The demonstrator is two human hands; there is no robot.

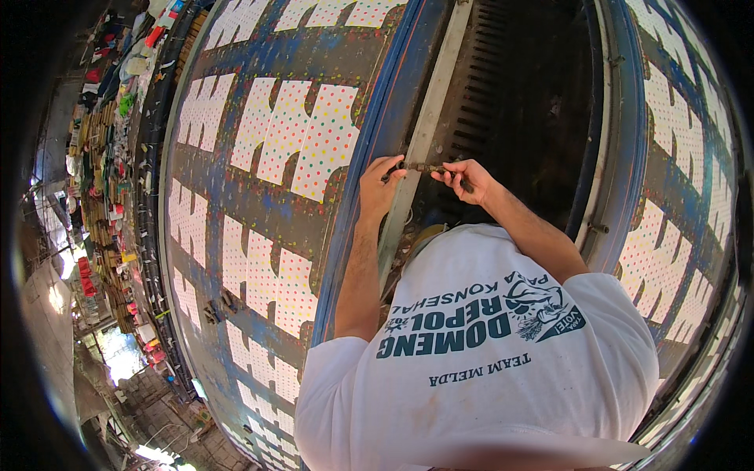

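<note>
My left hand and right hand pinch a slim, brownish, metal-looking rod spanning between them. A straight, pale rail runs beneath.

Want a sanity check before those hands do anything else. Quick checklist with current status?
1. Left hand on the slim dark piece: ok, fingertips at its left end.
2. Right hand on it: ok, fingers gripping the right end.
3. Piece lifted off the pale rail: cannot tell; it crosses above or on it.
4. Both hands off the white dotted panels: ok, none touched.
5. Left table free of loose items: not ok, small dark objects lie among the panels.
6. Piece undamaged: cannot tell, too small.
</note>
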